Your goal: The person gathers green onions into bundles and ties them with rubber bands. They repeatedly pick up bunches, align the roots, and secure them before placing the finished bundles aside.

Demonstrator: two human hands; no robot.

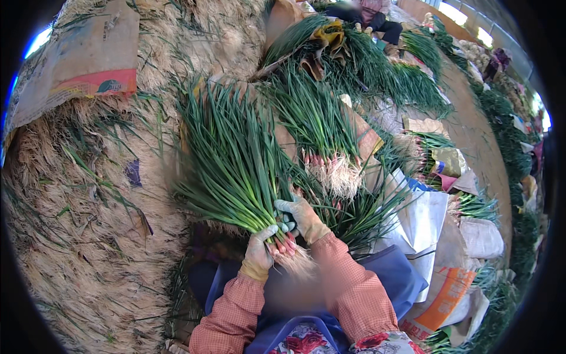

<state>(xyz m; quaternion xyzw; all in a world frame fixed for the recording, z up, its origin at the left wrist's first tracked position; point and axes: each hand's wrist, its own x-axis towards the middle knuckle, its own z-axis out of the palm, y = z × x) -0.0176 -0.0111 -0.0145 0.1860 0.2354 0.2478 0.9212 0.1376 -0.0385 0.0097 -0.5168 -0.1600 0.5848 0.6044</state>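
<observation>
A large bunch of spring onions [233,159] with long green leaves, reddish bulbs and pale roots is tilted up and away to the left in front of me. My gloved left hand [259,251] is closed round its stems just above the bulbs. From the other side, my gloved right hand [299,217] has its fingers curled against the same stems, with its palm partly hidden. Just beyond, a second bunch of spring onions [333,168] lies with its roots toward me. Loose green leaves [359,218] lie to the right of my right hand.
Dried roots and stalks [88,259] heap up across the left, with a printed sack [88,59] on top. White sacking [421,227] and an orange-printed sack [442,298] lie at the right. Farther off, more onion bundles [377,65] lie near a seated person [374,15].
</observation>
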